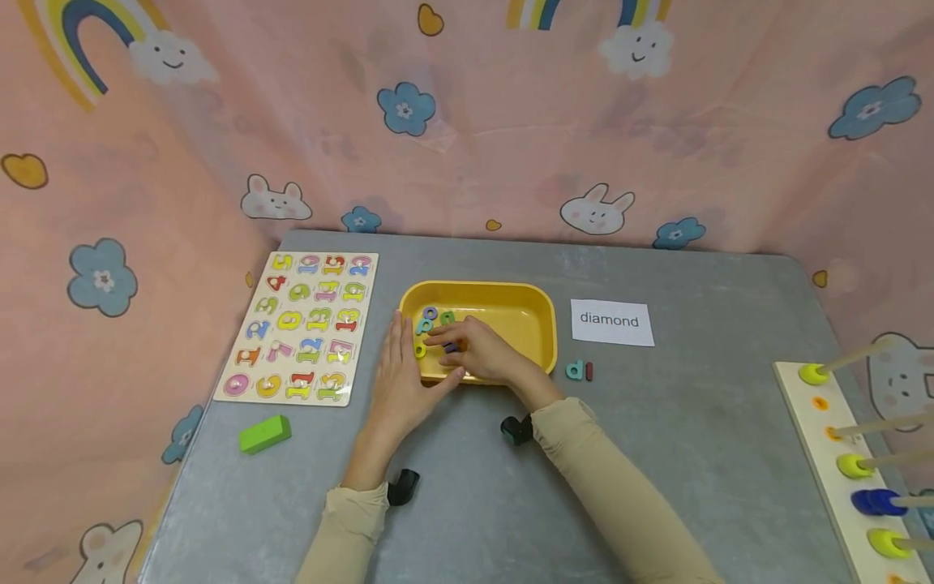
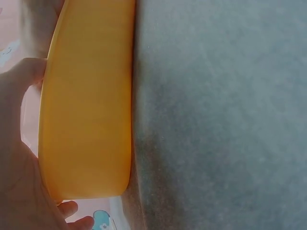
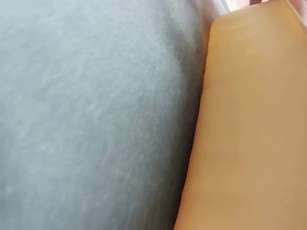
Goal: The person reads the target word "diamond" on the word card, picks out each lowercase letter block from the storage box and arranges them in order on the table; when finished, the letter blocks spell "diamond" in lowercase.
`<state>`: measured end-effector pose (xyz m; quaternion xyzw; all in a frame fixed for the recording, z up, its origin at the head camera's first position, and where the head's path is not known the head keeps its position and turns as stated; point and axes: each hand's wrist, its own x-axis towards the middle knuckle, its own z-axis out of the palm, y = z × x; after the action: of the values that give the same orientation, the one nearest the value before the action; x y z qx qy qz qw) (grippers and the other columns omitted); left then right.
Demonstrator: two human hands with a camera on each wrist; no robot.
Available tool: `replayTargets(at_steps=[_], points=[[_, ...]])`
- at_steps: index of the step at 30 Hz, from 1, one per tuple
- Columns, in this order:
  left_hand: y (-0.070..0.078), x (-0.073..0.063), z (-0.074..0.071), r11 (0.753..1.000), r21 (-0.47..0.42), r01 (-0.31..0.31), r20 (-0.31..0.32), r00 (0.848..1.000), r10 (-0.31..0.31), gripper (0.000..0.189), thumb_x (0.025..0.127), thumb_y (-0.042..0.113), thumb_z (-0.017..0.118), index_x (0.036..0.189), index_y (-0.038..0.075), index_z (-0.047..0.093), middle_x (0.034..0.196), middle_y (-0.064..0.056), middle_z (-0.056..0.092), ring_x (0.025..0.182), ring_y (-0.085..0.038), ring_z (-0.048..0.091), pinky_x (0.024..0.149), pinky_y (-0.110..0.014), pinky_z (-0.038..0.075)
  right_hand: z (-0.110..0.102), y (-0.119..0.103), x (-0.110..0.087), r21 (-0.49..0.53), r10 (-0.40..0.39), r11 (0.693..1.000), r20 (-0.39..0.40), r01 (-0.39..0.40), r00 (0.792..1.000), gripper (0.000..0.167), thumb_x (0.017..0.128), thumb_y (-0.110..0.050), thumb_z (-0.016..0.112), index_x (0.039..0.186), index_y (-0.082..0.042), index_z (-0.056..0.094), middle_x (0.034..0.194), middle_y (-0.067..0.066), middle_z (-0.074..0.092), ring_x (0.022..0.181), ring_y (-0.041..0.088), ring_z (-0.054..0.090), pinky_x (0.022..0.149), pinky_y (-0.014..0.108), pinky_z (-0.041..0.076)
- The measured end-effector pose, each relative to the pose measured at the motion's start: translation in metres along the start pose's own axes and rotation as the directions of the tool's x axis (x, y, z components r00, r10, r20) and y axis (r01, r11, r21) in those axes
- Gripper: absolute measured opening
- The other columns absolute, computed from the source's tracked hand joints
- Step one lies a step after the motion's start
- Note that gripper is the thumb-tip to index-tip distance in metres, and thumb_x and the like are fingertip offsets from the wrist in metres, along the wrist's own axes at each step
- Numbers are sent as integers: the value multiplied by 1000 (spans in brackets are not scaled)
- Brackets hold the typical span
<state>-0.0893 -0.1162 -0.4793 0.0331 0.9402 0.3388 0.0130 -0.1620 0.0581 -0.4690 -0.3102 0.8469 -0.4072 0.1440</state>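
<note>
A yellow tray [image 1: 521, 324] stands mid-table with several small coloured letters gathered at its left end, among them a purple o [image 1: 430, 312] and a yellow letter [image 1: 420, 351]. My left hand [image 1: 403, 389] rests against the tray's near left corner, fingers straight along the left side and thumb at the front rim. Inside the tray, my right hand [image 1: 485, 350] reaches over the letters with fingers apart. A dark purple letter [image 1: 451, 347] shows between its forefinger and thumb, not visibly pinched. The right wrist view shows only the tray's outer wall [image 3: 249, 134] and tabletop.
Right of the tray lie a teal d [image 1: 574, 370] and a dark red i [image 1: 589, 371], below a card [image 1: 611, 332] reading "diamond". A number puzzle board [image 1: 292, 332] and a green block [image 1: 265, 434] are at left. A pegged board [image 1: 832, 454] stands at the right edge.
</note>
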Motion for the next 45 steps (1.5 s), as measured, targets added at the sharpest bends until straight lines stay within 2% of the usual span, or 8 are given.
replayTargets(at_steps=[6, 12, 17, 21, 23, 29, 38, 45], points=[[-1, -1, -1, 1000, 31, -2, -2, 1000, 2, 119, 92, 61, 74, 170, 1, 7, 181, -12, -3, 167, -36, 7, 132, -61, 18, 6, 1, 19, 75, 20, 997, 36, -22, 999, 36, 94, -4, 78, 130, -4, 76, 135, 13, 74, 86, 18, 60, 74, 22, 46], [1, 0, 2, 993, 118, -6, -22, 1000, 9, 118, 94, 64, 68, 169, -1, 5, 180, -16, -2, 166, -37, 8, 133, -60, 11, 10, 3, 30, 49, 40, 998, 40, -42, 998, 33, 95, -8, 79, 127, -4, 78, 129, 11, 75, 96, 21, 63, 79, 24, 50], [1, 0, 4, 992, 129, -6, -40, 999, 11, 117, 94, 63, 69, 169, -1, 6, 180, -16, 0, 166, -37, 9, 134, -59, 9, 12, 3, 34, 14, 50, 999, 51, -51, 997, 35, 95, -13, 79, 129, -4, 77, 130, 11, 76, 117, 31, 67, 103, 41, 54], [1, 0, 4, 992, 129, 0, -39, 999, 6, 116, 94, 62, 69, 170, 0, 6, 180, -15, 0, 167, -36, 8, 134, -59, 8, 13, 2, 36, -5, 42, 999, 58, -41, 997, 36, 94, -14, 80, 128, -3, 77, 126, 11, 76, 120, 31, 66, 110, 44, 52], [2, 0, 4, 992, 125, -1, -35, 999, 5, 116, 94, 62, 69, 170, 0, 6, 180, -15, 0, 167, -35, 8, 134, -59, 7, 13, 1, 37, -27, 22, 999, 53, -20, 998, 34, 94, -12, 81, 126, -2, 77, 122, 11, 75, 108, 28, 66, 102, 42, 54], [2, -1, 3, 992, 126, 7, -24, 1000, -4, 116, 94, 60, 69, 170, 0, 6, 180, -13, -2, 167, -34, 7, 134, -57, 6, 16, 0, 39, -115, 3, 993, 17, -1, 1000, 22, 91, -10, 83, 113, -5, 84, 114, 6, 79, 109, 24, 66, 102, 40, 53], [2, -1, 3, 993, 116, -12, -24, 1000, 15, 120, 92, 63, 71, 169, -1, 5, 180, -16, -1, 167, -37, 8, 134, -59, 8, 13, -1, 34, -54, 177, 983, 51, -174, 983, 21, 92, 2, 78, 111, -5, 78, 107, 5, 75, 93, 20, 62, 88, 34, 56], [3, -2, 3, 994, 109, -8, -19, 1000, 10, 122, 92, 65, 71, 169, -1, 4, 180, -16, -1, 167, -36, 7, 134, -58, 8, -1, -5, 16, -108, 168, 981, 44, -162, 985, 22, 95, 4, 72, 113, -6, 80, 108, 6, 75, 98, 21, 60, 94, 37, 53]])
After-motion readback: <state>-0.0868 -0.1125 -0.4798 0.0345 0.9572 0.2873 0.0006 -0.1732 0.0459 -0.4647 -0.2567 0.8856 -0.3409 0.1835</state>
